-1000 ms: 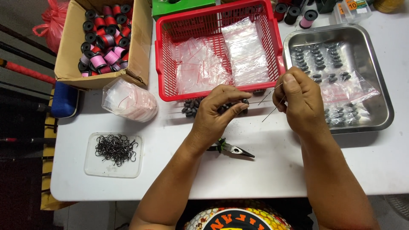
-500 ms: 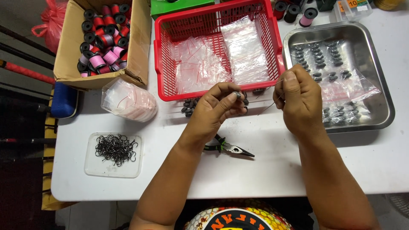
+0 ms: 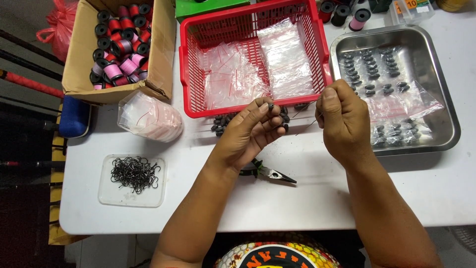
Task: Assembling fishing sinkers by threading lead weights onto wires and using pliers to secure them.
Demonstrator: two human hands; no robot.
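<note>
My left hand (image 3: 250, 131) hovers over the white table (image 3: 317, 198), pinching a small dark sinker (image 3: 270, 105) between thumb and forefinger. My right hand (image 3: 344, 119) is closed on a thin line (image 3: 306, 127) that runs toward the left hand. A small pile of dark sinkers (image 3: 224, 121) lies just in front of the red basket (image 3: 196, 74), partly hidden by my left hand. Small pliers (image 3: 272, 173) with green handles lie on the table below my left hand.
The red basket holds clear plastic bags. A steel tray (image 3: 446, 89) at right holds sinkers and bags. A cardboard box (image 3: 82, 49) of thread spools is at far left, a bag stack (image 3: 148, 118) beside it, and a clear lid of hooks (image 3: 133, 173) nearer.
My left hand has shifted slightly toward me and left, still pinching the sinker. My right hand has stayed almost still, holding the line.
</note>
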